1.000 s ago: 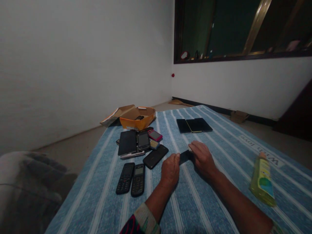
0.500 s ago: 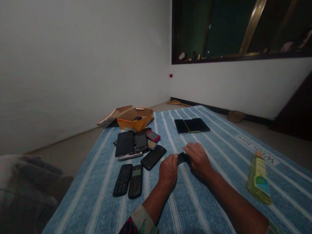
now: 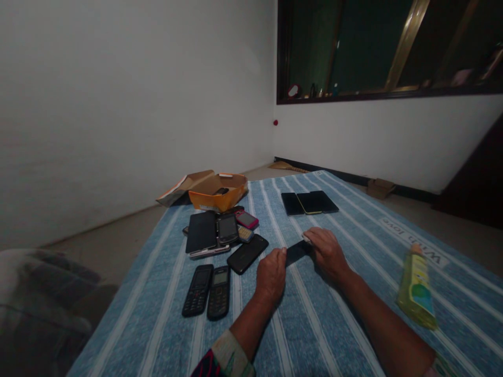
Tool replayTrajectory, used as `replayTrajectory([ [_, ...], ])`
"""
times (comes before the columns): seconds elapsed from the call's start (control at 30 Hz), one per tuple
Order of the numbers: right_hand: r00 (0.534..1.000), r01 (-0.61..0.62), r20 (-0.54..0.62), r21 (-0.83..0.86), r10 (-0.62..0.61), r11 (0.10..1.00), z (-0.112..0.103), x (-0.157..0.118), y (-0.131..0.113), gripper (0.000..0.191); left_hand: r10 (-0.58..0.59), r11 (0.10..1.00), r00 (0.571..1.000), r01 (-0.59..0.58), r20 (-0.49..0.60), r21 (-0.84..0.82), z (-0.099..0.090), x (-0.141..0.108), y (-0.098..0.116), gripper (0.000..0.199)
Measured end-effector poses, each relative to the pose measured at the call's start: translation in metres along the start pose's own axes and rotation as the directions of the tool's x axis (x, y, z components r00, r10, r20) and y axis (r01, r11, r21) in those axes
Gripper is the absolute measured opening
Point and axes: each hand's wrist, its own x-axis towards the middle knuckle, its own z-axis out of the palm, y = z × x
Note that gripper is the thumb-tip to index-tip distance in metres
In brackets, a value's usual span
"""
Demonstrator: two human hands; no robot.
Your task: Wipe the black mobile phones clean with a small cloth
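Note:
My left hand (image 3: 272, 275) is closed on the left end of a dark smartphone (image 3: 297, 253), which is held just above the striped cloth. Over the phone's right end lies my right hand (image 3: 325, 252), its fingers bent and pressed together. A small white thing (image 3: 306, 238) shows at those fingertips; it is too small to name. Left of my left hand is a black phone (image 3: 247, 254) lying face down. Two black keypad phones, one (image 3: 198, 290) beside the other (image 3: 219, 293), lie nearer to me.
A pile of phones, with a dark tablet-like slab (image 3: 201, 231) and a pink phone (image 3: 247, 219), lies before an open orange box (image 3: 218, 201). Several dark-screened phones (image 3: 310, 202) lie side by side farther back. A yellow-green bottle (image 3: 417, 293) is at the right on the blue striped cloth (image 3: 353, 324).
My right hand has slid to the right along the phone, so more of its dark surface shows. My left hand keeps its place.

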Motion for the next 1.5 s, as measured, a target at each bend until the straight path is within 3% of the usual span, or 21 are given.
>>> replayTrajectory([
  [0.1,1.0,0.029,-0.01,-0.023,-0.029,0.999,0.002,0.0,-0.005,0.027,0.006,1.0,1.0,-0.006,-0.003,-0.004,0.001,-0.001,-0.001,0.033],
  [0.27,0.991,0.126,0.042,-0.023,-0.125,0.992,0.004,0.005,-0.04,0.027,0.058,0.998,0.998,-0.058,-0.014,-0.011,0.003,-0.002,-0.003,0.032],
  [0.37,0.989,0.124,0.084,-0.023,-0.121,0.992,0.002,0.008,-0.05,0.024,0.071,0.997,0.997,-0.072,-0.009,-0.029,0.003,-0.002,-0.002,0.032],
  [0.6,0.996,0.028,0.08,0.028,-0.031,0.999,-0.004,0.007,-0.019,0.025,0.04,0.997,0.999,-0.04,-0.01,-0.068,0.0,-0.001,-0.001,0.033],
  [0.73,0.998,-0.039,0.046,0.159,0.032,0.987,-0.004,0.005,-0.003,0.027,0.034,0.996,0.999,-0.036,-0.018,-0.08,-0.001,-0.001,-0.001,0.034],
  [0.83,0.986,-0.162,0.018,0.306,0.165,0.938,-0.002,0.005,0.003,0.029,0.033,0.997,0.999,-0.035,-0.029,-0.075,-0.002,-0.002,-0.002,0.034],
  [0.93,0.932,-0.338,0.033,0.445,0.362,0.829,0.0,0.004,0.006,0.028,0.032,0.998,0.999,-0.034,-0.039,-0.06,-0.002,-0.002,-0.002,0.036],
  [1.03,0.83,-0.515,0.117,0.534,0.545,0.671,0.003,0.003,0.008,0.031,0.038,0.998,0.997,-0.041,-0.063,-0.046,-0.002,-0.002,-0.003,0.037],
  [1.1,0.774,-0.583,0.169,0.567,0.61,0.582,0.004,0.004,0.008,0.033,0.04,0.998,0.996,-0.043,-0.075,-0.043,-0.002,-0.002,-0.004,0.038],
  [1.2,0.738,-0.616,0.195,0.587,0.646,0.526,0.003,0.005,0.006,0.034,0.025,0.999,0.997,-0.028,-0.067,-0.038,-0.002,-0.002,-0.003,0.038],
  [1.33,0.752,-0.598,0.172,0.585,0.636,0.549,-0.002,0.007,0.002,0.029,0.001,0.999,0.999,-0.003,-0.046,-0.049,-0.004,-0.003,-0.003,0.038],
  [1.5,0.823,-0.516,0.13,0.578,0.553,0.632,-0.008,0.007,-0.003,0.026,0.055,0.995,0.998,-0.056,-0.014,-0.085,-0.006,-0.006,0.001,0.035],
])
